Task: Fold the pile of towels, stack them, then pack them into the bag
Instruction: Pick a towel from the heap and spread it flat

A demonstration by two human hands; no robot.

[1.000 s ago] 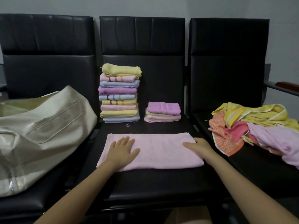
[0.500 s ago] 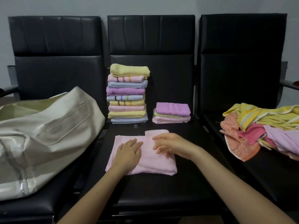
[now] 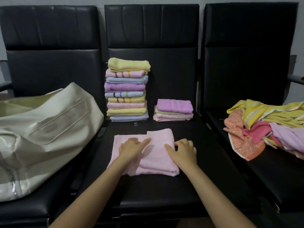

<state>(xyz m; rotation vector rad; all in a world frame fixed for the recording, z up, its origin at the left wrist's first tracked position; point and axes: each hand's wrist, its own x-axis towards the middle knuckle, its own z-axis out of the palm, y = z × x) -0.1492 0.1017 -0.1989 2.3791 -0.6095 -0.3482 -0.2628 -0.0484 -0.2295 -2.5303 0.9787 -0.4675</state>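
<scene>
On the middle black seat, my left hand (image 3: 134, 146) lies flat pinning the folded pale pink terry towel (image 3: 158, 159); my right hand (image 3: 185, 149), fingers loosely curled, squares its edge, gripping nothing.

Three black padded chairs are standing side by side in a row: the left chair (image 3: 52, 66), the middle chair (image 3: 167, 74) and the right chair (image 3: 250, 66). Their tall backs are showing vertical stitching on top and a seam across. A pale grey wall (image 3: 201, 27) is showing in the narrow gaps between the backs and along the top edge. A dark armrest (image 3: 296, 79) is sticking out at the far right, another armrest (image 3: 5, 86) at the far left. Dim, even light is falling on the glossy seats.
</scene>
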